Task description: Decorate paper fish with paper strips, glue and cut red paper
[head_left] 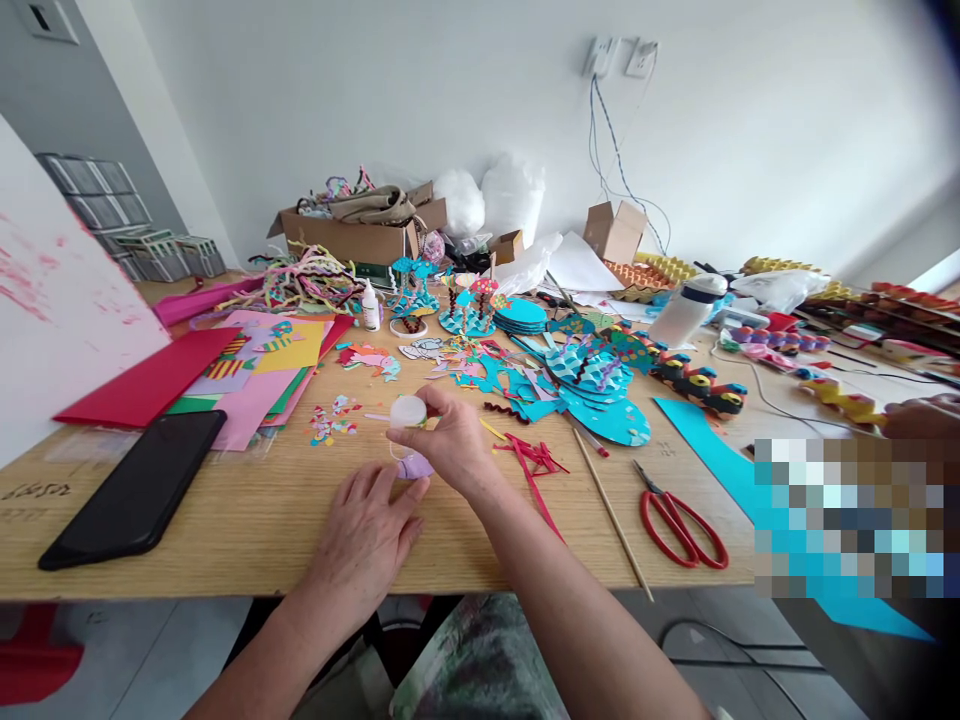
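My right hand (pixel 454 445) pinches a small translucent white cylinder (pixel 407 411) between thumb and fingers, just above the wooden table (pixel 255 540). What kind of thing the cylinder is I cannot tell. Directly below it lies a purple paper piece (pixel 415 466). The thumb and a finger of my left hand (pixel 367 535) close on the near edge of this piece, the hand resting on the tabletop. Small colourful paper cutouts (pixel 335 420) lie to the left of the cylinder. Red paper strips (pixel 534 458) are scattered to the right.
Red-handled scissors (pixel 681 525) and a thin wooden stick (pixel 613 515) lie at right. A black phone (pixel 139 485) and coloured paper sheets (pixel 259 400) are at left. Blue paper discs (pixel 611 413), a glue bottle (pixel 370 308) and a cardboard box (pixel 352 238) stand further back. Another person's hand (pixel 922 415) shows far right.
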{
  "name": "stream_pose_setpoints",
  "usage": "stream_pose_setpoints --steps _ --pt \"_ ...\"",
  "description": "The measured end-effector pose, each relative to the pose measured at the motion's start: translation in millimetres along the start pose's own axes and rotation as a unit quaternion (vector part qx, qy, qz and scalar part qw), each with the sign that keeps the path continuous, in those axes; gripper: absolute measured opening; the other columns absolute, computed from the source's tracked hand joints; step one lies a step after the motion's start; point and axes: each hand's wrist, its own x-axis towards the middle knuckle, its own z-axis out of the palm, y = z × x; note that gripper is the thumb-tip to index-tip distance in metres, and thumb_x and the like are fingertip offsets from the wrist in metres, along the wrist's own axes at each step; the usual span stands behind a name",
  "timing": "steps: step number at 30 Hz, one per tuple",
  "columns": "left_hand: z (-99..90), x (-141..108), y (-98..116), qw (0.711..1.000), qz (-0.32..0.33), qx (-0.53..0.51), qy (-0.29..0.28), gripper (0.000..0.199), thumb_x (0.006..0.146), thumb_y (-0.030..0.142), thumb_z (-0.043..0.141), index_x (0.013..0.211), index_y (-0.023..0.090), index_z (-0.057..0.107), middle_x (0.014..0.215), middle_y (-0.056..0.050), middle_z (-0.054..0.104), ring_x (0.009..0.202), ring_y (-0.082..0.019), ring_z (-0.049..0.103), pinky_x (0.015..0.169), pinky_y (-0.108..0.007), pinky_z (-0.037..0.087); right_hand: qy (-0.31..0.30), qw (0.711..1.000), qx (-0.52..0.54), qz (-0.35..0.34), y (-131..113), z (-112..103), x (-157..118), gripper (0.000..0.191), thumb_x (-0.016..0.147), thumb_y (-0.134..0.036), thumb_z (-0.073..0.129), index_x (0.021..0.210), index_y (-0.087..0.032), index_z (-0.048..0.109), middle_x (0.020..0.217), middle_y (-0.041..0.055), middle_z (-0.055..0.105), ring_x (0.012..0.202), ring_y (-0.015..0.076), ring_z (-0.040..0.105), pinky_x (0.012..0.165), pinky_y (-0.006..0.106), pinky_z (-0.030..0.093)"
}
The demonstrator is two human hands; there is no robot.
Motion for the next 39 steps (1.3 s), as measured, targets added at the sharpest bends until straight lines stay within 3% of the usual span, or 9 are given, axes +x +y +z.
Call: stream_pose_setpoints --steps 14,39 --pt "-5.7 0.8 2.1 1.000 -0.002 -0.004 -0.022 0.034 0.083 0.022 0.052 0.116 0.026 0.056 0.115 -0.010 0.053 0.106 -0.030 0.046 0.088 -0.047 0.040 -0.005 1.000 -0.016 0.001 -5.0 2.9 -1.9 0.026 0.057 -0.029 0.073 0.063 -0.021 0.050 0.061 -0.0063 0.051 0.060 0.0116 0.048 0.055 0.022 0.033" --pt "-2.3 -0.7 0.3 1.000 0.001 -0.016 -0.010 0.030 0.085 0.026 0.050 0.114 0.026 0.057 0.113 -0.009 0.054 0.106 -0.029 0.045 0.087 -0.047 0.040 -0.002 0.999 -0.035 0.004 -9.9 4.8 -3.5 0.024 0.059 -0.030 0.072 0.061 -0.021 0.049 0.059 -0.0067 0.050 0.057 0.0110 0.046 0.053 0.022 0.031"
